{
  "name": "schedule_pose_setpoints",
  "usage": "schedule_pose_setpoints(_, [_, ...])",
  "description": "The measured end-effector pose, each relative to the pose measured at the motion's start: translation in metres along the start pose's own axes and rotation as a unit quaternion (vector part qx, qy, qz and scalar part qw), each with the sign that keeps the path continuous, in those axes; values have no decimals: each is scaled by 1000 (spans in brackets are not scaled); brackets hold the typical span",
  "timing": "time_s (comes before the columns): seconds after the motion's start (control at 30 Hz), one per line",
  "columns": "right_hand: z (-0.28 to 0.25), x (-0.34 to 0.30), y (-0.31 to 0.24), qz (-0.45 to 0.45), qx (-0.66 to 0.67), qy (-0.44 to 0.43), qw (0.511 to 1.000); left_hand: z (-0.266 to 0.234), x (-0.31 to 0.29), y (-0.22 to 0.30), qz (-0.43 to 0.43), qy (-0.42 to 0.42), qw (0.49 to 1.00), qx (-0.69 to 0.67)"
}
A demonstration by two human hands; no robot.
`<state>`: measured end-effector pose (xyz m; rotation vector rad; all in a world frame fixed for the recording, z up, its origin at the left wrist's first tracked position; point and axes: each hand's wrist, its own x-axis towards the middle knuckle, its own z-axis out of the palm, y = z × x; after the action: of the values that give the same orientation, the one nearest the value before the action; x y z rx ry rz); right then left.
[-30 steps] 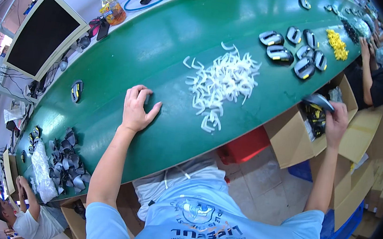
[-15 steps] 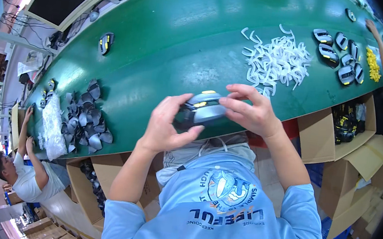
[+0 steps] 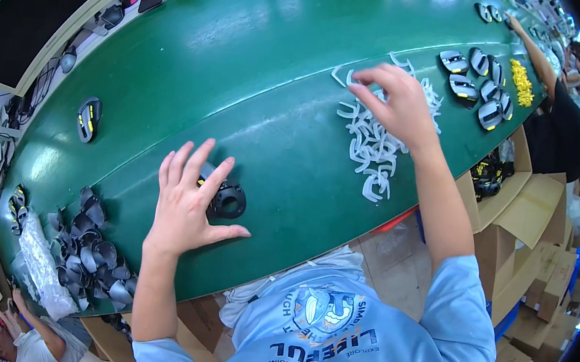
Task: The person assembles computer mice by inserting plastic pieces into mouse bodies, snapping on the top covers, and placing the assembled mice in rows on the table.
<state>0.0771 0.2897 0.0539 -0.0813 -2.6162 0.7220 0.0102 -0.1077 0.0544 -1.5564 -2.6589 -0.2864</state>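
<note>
My left hand (image 3: 191,202) is open, its fingers spread over a black and grey plastic housing (image 3: 232,201) on the green table. A round hole shows in the housing's black end; the hand covers much of the rest. My right hand (image 3: 400,106) reaches over a pile of white curved plastic strips (image 3: 372,147). Its fingers are bent, with the thumb apart from the index finger, and nothing shows between them. One white strip (image 3: 338,76) lies just left of those fingertips.
Grey curved shells (image 3: 92,251) heap up at the left beside a clear plastic bag (image 3: 41,260). Finished-looking grey housings (image 3: 464,88) stand at the right near yellow pieces (image 3: 521,82). A lone housing (image 3: 88,119) lies far left. Cardboard boxes (image 3: 512,242) line the right edge; co-workers sit at both ends.
The housing was between both my hands; now it rests on the table under my left hand, which has opened. My right hand has let go and moved out over the white strips.
</note>
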Motion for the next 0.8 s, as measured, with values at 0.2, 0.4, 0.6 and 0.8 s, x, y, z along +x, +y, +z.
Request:
schedule_pose_setpoints(0.2, [40,46,44,-72,-146,-129,978,5,-18,0,-172,-86,979,-65])
schedule_pose_setpoints(0.4, [26,32,-28,-116,-55,-49,991,23,-48,20,-195,-1,976,-102])
schedule_pose_setpoints(0.6, [95,-43,-134,-180,129,-144,965,56,-41,43,-244,156,945,-155])
schedule_pose_setpoints(0.8, [105,-41,-142,-182,123,-183,958,69,-41,43,-197,219,943,-157])
